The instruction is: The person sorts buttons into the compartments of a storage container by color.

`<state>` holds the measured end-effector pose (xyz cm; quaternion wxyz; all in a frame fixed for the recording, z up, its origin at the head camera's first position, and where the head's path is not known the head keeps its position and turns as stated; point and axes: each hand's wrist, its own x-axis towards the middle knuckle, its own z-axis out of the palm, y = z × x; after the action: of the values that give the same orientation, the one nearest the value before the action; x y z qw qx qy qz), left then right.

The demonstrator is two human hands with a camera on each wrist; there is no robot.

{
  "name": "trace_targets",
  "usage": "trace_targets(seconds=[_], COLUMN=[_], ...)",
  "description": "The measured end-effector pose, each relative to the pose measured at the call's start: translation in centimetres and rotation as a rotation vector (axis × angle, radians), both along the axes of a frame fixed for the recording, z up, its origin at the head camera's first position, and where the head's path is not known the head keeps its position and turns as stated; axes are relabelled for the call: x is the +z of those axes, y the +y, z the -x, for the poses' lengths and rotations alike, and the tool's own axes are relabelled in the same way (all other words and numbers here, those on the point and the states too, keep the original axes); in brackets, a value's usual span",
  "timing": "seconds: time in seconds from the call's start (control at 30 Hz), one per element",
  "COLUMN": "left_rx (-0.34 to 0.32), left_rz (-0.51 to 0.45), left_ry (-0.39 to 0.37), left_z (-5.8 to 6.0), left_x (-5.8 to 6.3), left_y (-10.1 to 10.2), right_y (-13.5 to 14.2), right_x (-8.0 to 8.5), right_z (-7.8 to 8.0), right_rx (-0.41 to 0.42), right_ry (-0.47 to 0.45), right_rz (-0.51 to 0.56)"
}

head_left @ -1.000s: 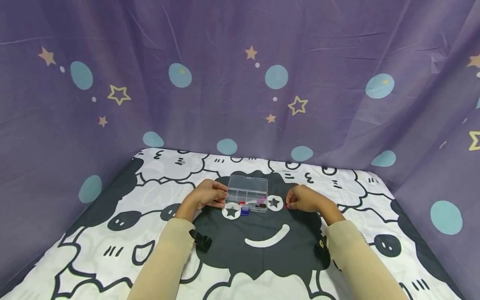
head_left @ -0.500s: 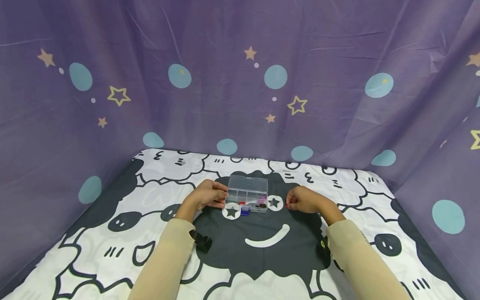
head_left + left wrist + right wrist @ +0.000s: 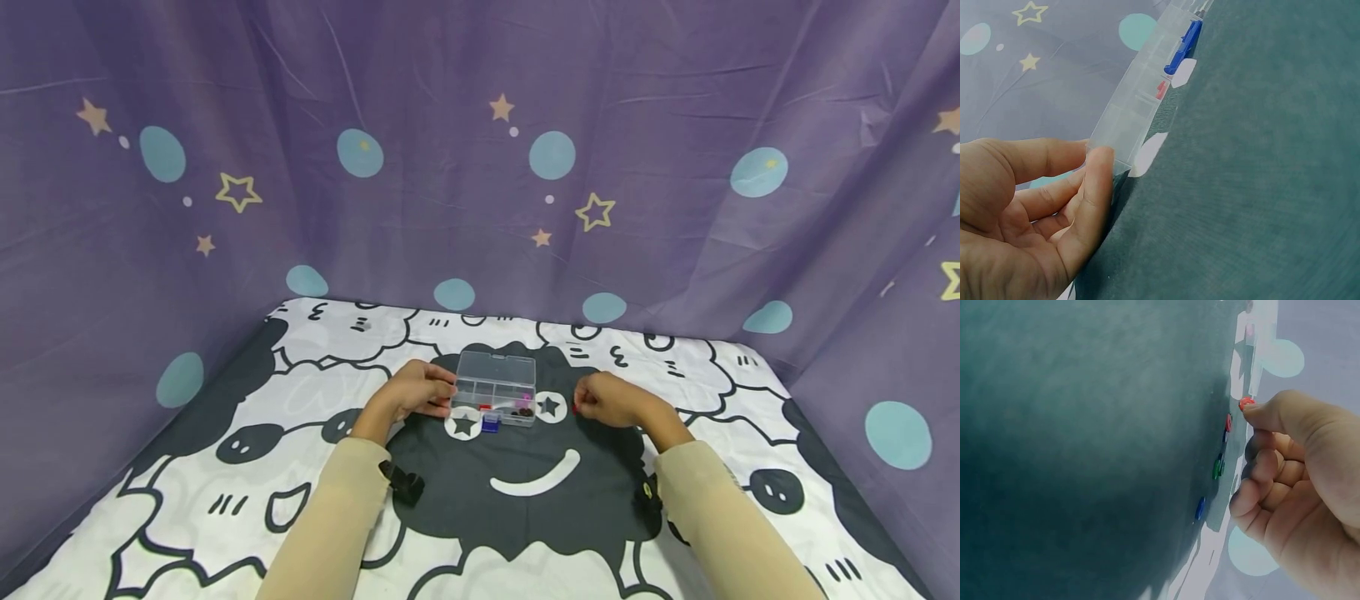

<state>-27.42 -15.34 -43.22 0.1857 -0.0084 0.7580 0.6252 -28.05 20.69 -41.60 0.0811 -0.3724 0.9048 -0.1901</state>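
Text: none readable | Labels, brands: none readable | Numbers: none certain; a 3-shaped mark [image 3: 618,356] is printed on the patterned cloth [image 3: 487,521], among its cartoon faces

Head view: soft, even illumination covers the purple curtain [image 3: 450,225]; small contents [image 3: 524,411] of the clear box [image 3: 495,367] render indistinct. Left wrist view: a shadow lies on the dark cloth [image 3: 1254,162] beside my left hand [image 3: 1029,231]; the cloth appears hazy, green-tinted. Right wrist view: the cloth darkens at lower left; my right hand [image 3: 1304,494] shows shaded fingertips [image 3: 1254,446].
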Motion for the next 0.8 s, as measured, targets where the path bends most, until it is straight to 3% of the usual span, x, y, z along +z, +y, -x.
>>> trace_targets(seconds=[0.3,0.8], left_rx=[0.000,-0.001], left_rz=[-0.005,-0.006], left_ry=[0.005,0.002], left_z=[0.1,-0.2], left_x=[-0.1,0.1], left_y=[0.0,0.0], right_y=[-0.6,-2.3], right_x=[0.0,0.3], right_z=[0.1,0.0], right_rx=[-0.034,-0.001], right_ry=[0.010,0.035], right_rz=[0.069,0.148])
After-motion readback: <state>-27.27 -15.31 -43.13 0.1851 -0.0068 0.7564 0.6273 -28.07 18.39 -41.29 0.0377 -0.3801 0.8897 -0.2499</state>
